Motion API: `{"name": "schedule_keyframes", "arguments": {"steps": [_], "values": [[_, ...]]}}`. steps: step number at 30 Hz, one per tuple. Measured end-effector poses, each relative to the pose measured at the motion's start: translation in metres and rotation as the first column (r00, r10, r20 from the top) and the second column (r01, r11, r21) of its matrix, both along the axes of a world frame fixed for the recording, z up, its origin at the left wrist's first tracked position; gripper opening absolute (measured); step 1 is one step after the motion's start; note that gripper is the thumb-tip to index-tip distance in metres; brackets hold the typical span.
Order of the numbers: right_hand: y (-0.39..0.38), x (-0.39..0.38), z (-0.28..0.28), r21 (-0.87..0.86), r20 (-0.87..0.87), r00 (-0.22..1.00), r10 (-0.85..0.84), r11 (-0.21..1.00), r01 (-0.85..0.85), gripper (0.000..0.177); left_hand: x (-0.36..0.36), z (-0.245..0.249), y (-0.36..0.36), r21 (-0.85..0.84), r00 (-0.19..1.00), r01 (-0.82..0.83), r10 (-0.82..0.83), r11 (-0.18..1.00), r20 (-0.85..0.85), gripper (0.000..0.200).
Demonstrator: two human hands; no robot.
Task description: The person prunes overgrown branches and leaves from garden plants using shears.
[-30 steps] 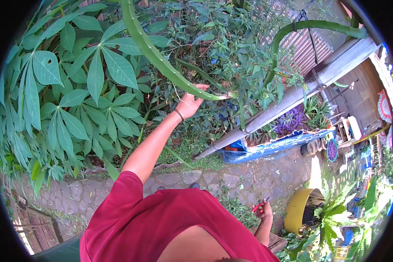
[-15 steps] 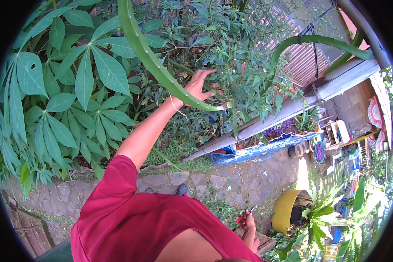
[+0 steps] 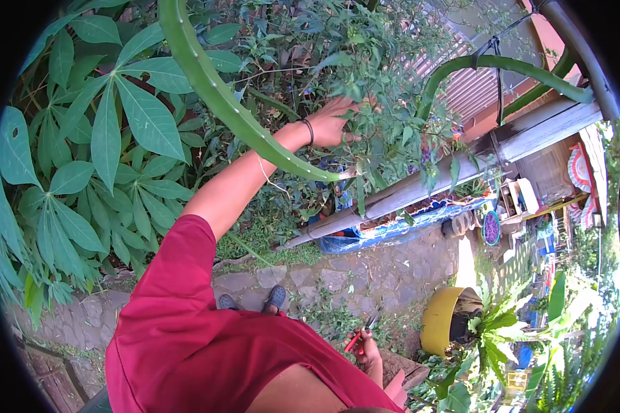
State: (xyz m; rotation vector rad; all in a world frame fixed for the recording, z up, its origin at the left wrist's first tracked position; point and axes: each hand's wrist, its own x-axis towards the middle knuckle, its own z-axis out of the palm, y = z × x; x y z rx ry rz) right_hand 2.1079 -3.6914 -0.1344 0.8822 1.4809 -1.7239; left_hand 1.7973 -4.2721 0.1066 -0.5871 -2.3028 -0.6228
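Garden bed by a grey stone-paved path [image 3: 372, 275]: left hand [image 3: 331, 125] has let go of the thick green cactus stem [image 3: 220, 96] and now reaches past it, fingers spread, into the small-leaved green bush [image 3: 393, 134], right hand [image 3: 369, 352] low, closed on red-handled pruning shears [image 3: 358, 336].

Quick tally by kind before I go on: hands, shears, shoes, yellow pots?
hands, left hand and right hand: 2
red-handled shears: 1
shoes: 2
yellow pot: 1
Total: 6
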Motion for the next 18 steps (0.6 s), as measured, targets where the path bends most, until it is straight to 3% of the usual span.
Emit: {"name": "schedule_keyframes", "arguments": {"steps": [1, 3, 5, 8, 11, 14, 18], "values": [[0.0, 0.003, -0.004, 0.001, -0.005, 1.0, 0.0, 1.0, 0.0, 0.036, -0.002, 0.007, 0.002, 0.001, 1.0, 0.0, 0.0, 1.0, -0.005, 0.075], [0.0, 0.008, -0.011, 0.022, 0.054, 0.998, -0.02, 1.0, 0.019, 0.043, -0.01, 0.016, 0.004, 0.192, 0.96, 0.133, -0.174, 0.972, 0.219, 0.062], [-0.001, 0.009, -0.016, 0.022, 0.069, 0.998, -0.009, 1.0, 0.007, 0.045, -0.023, 0.016, 0.002, 0.148, 0.977, 0.144, -0.165, 0.978, 0.137, 0.058], [-0.004, 0.006, -0.016, 0.012, 0.084, 0.996, -0.004, 1.0, 0.003, 0.047, -0.054, -0.003, -0.008, -0.033, 0.958, 0.132, -0.118, 0.991, 0.261, 0.054], [-0.006, 0.001, -0.015, 0.012, 0.078, 0.997, 0.007, 1.0, -0.008, 0.052, -0.087, -0.036, -0.01, 0.083, 0.944, 0.142, -0.16, 0.986, 0.287, 0.051], [-0.007, -0.002, -0.009, 0.011, 0.064, 0.998, 0.02, 1.0, -0.021, 0.053, -0.103, -0.042, -0.005, 0.057, 0.969, 0.185, -0.192, 0.981, 0.158, 0.05], [-0.011, -0.002, -0.001, 0.023, 0.064, 0.998, -0.015, 1.0, 0.013, 0.052, -0.058, 0.019, 0.009, -0.091, 0.941, 0.188, -0.152, 0.978, 0.301, 0.048]]}}
